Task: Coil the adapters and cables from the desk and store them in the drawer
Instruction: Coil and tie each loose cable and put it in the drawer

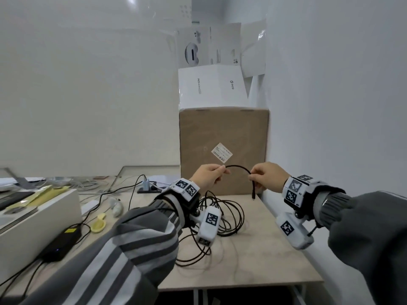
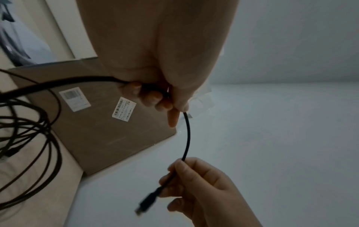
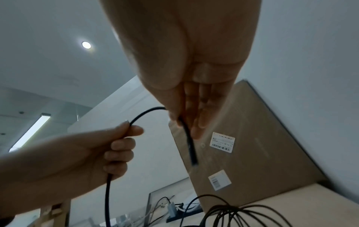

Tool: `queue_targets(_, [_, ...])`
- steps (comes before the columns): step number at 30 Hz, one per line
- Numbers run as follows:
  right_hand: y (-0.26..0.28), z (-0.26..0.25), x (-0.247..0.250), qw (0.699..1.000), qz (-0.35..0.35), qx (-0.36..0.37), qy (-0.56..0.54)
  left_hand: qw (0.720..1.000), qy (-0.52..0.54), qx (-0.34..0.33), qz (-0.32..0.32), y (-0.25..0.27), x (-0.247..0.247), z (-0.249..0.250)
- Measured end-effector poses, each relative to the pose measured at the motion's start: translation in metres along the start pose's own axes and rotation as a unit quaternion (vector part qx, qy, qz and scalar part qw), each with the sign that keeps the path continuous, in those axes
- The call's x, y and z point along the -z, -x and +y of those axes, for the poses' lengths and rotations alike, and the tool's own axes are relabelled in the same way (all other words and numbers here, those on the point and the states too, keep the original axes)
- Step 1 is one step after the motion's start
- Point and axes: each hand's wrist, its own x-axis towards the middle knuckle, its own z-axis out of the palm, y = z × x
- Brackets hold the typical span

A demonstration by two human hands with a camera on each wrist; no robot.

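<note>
**Both hands raised, a short arc of cable strung between them**

We hold our left hand [image 1: 208,176] and right hand [image 1: 267,176] up in front of us, above the far end of the pale wooden table [image 1: 275,256], level with each other and a little apart. Both forearms reach forward from grey sleeves, the left one striped white, and each wrist carries a white camera mount with black-and-white markers.

The thin black cable [image 1: 239,167] bridges the gap between the hands in a low arch. Our left hand is curled round it: in the right wrist view the fingers [image 3: 120,144] fold over the cable against the palm, with the thumb on top, and the cable leaves the bottom of the fist and drops toward the table. Our right hand pinches the cable between thumb and fingertips [image 2: 174,170], close to its free end. Below that pinch a short tail hangs straight down, ending in a small dark plug [image 1: 253,195] that is clear of the table.

The rest of the cable lies in a loose tangle of loops [image 1: 222,219] on the table, below and just behind our left wrist.

Behind the hands stands a large brown cardboard box [image 1: 224,137] with a white barcode label, and a white carton [image 1: 211,89] sits on top of it. To the left lie a black power brick [image 1: 61,243] and a yellow plastic piece [image 1: 98,223].
</note>
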Motion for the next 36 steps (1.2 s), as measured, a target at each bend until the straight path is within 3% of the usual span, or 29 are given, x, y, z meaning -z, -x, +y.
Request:
queue_targets(4, [0.024, -0.007, -0.009, 0.971, 0.109, -0.060, -0.204, 0.994, 0.093, 0.053, 0.020, 0.024, -0.016, -0.015])
queue_targets(8, [0.049, -0.023, -0.030, 0.872, 0.117, -0.100, -0.465, 0.993, 0.084, 0.079, -0.022, 0.065, -0.034, -0.016])
queue_targets(11, [0.070, -0.033, -0.038, 0.837, 0.121, -0.090, -0.525, 0.996, 0.025, 0.064, -0.064, 0.084, -0.044, -0.009])
queue_targets(14, [0.090, -0.042, -0.034, 0.799, 0.126, -0.091, -0.580, 0.999, 0.008, 0.031, -0.039, 0.092, -0.053, 0.010])
queue_targets(16, [0.102, -0.044, -0.029, 0.818, 0.114, -0.086, -0.557, 1.000, 0.019, -0.011, 0.002, 0.094, -0.056, 0.026])
queue_targets(20, [0.126, -0.047, -0.016, 0.901, 0.054, -0.085, -0.421, 0.995, 0.049, -0.065, 0.064, 0.099, -0.045, 0.045])
queue_targets(23, [0.142, -0.048, -0.009, 0.955, -0.013, -0.102, -0.277, 0.996, -0.002, -0.069, 0.058, 0.110, -0.032, 0.049])
queue_targets(25, [0.144, -0.051, -0.003, 0.991, 0.013, -0.062, -0.121, 0.993, -0.088, -0.074, 0.014, 0.115, -0.024, 0.051])
queue_targets(27, [0.143, -0.057, 0.006, 0.997, 0.060, 0.016, 0.038, 0.980, -0.181, -0.079, -0.025, 0.118, -0.017, 0.057])
queue_targets(30, [0.143, -0.077, 0.018, 0.979, 0.016, 0.104, 0.174, 0.951, -0.292, -0.080, -0.064, 0.122, -0.010, 0.073])
queue_targets(33, [0.142, -0.086, 0.022, 0.985, -0.003, 0.104, 0.138, 0.966, -0.238, -0.097, -0.025, 0.124, -0.003, 0.083])
queue_targets(36, [0.141, -0.085, 0.014, 0.996, 0.033, 0.060, -0.052, 0.992, -0.090, -0.085, 0.019, 0.127, 0.002, 0.084])
